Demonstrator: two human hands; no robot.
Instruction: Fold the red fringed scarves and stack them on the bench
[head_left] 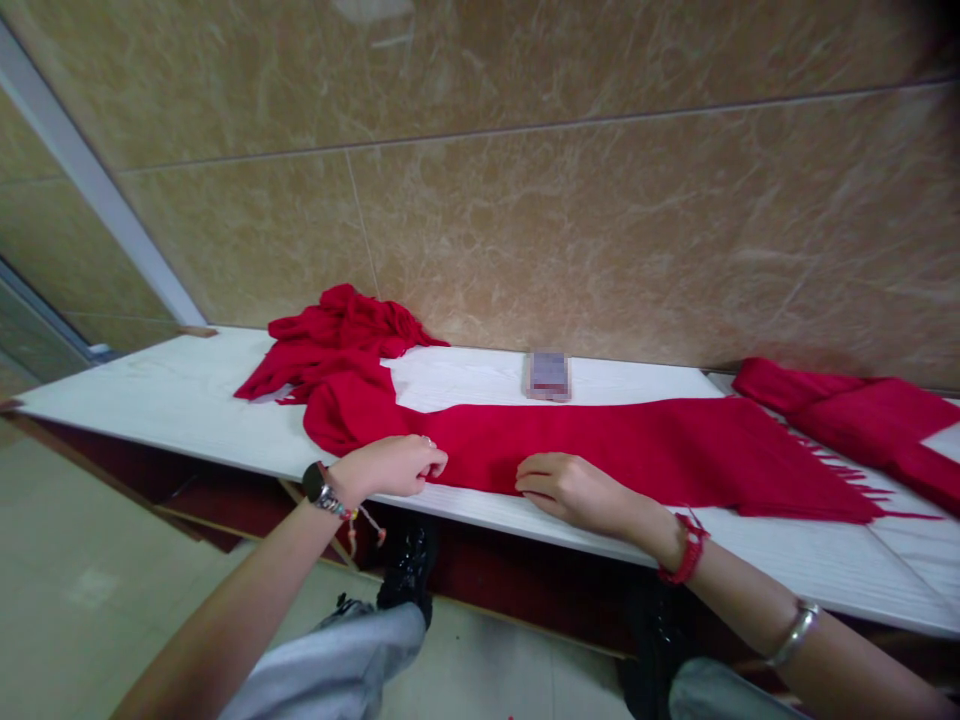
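A long red scarf with a fringed right end lies spread lengthwise along a white tabletop. Its left part bunches up beside my left hand. The fingers of that hand are curled in at the scarf's near edge and closed on the cloth. My right hand rests on the scarf's near edge further right, fingers stretched out together and lying on the fabric. Behind the bunched part is a crumpled heap of red cloth, which touches it.
At the far right lies another red cloth, loosely folded. A small rectangular object, blurred out, sits near the wall behind the scarf. A marbled tile wall borders the tabletop. Dark red shelves are below it.
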